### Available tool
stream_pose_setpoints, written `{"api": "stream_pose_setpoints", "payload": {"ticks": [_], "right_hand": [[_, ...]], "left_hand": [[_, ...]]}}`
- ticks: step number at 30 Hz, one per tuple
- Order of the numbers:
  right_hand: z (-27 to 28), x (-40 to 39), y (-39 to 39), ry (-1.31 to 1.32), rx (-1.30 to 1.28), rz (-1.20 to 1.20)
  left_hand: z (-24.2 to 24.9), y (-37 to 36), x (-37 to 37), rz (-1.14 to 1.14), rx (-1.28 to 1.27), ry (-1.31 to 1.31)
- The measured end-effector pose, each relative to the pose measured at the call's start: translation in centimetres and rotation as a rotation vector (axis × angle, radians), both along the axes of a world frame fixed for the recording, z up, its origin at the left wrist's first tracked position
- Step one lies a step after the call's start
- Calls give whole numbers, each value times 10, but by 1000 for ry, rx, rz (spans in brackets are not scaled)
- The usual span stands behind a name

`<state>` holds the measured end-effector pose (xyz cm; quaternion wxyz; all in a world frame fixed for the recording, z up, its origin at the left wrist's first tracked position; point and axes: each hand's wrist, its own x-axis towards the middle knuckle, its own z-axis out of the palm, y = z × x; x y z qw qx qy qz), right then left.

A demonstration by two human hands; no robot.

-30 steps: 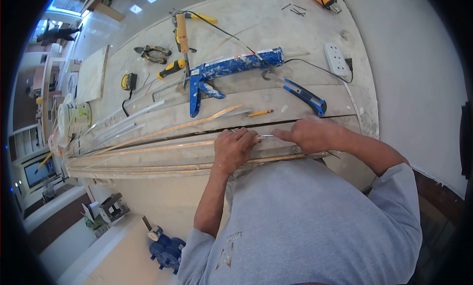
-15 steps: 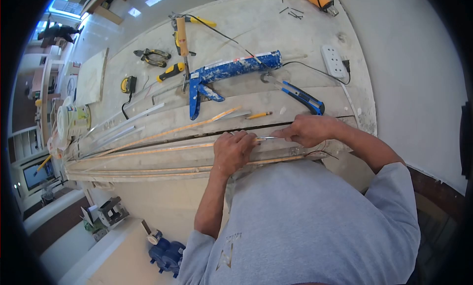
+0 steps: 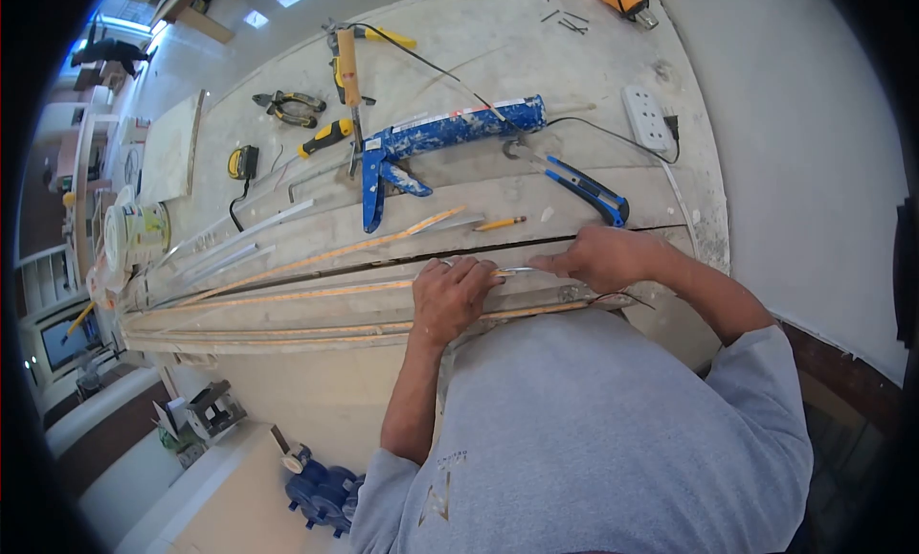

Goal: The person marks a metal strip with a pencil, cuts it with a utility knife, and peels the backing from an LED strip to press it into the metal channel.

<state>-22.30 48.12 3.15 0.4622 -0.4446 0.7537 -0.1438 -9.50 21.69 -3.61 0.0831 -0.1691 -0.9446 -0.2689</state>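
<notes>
A long thin LED strip (image 3: 335,292), orange-yellow in a pale channel, runs from the far left of the worktable to my hands. My left hand (image 3: 448,300) is closed over it near its right end, knuckles up. Curled in, with the index finger and thumb at the strip's whitish tip (image 3: 517,270), is my right hand (image 3: 608,260). The fingertips partly hide what they pinch. Another strip (image 3: 531,311) lies along the table's near edge, with thin dark wires (image 3: 627,295) at its right end. Beyond my hands lie a pencil (image 3: 500,224) and a third strip (image 3: 383,238).
A blue caulking gun (image 3: 459,128) lies mid-table, with a blue utility knife (image 3: 589,190) to its right. Pliers (image 3: 289,108), a hammer (image 3: 348,70), a screwdriver (image 3: 325,138) and a tape measure (image 3: 243,163) are farther left. A power strip (image 3: 647,118) sits at the right edge.
The camera view has shifted slightly. Both hands keep nearly the same place on the strip, and the tools have not moved on the table.
</notes>
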Motion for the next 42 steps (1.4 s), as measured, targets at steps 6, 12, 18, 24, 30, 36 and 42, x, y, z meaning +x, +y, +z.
{"api": "stream_pose_setpoints", "payload": {"ticks": [6, 12, 18, 24, 30, 36, 42], "right_hand": [[14, 14, 13, 125, -108, -16], [-3, 41, 6, -14, -132, -525], [-31, 74, -28, -4, -365, -804], [-33, 95, -36, 93, -370, -863], [-37, 110, -41, 254, -500, -863], [-53, 97, -41, 328, -639, -872], [-48, 87, -45, 344, -583, -765]], "left_hand": [[-3, 0, 2, 26, 6, -22], [-2, 2, 3, 38, 8, -26], [-1, 1, 0, 33, 22, -16], [-6, 1, 0, 42, 25, -21], [-10, 0, 3, 31, 30, -37], [-4, 1, 1, 25, 42, -34], [-5, 0, 2, 30, 39, -30]]}}
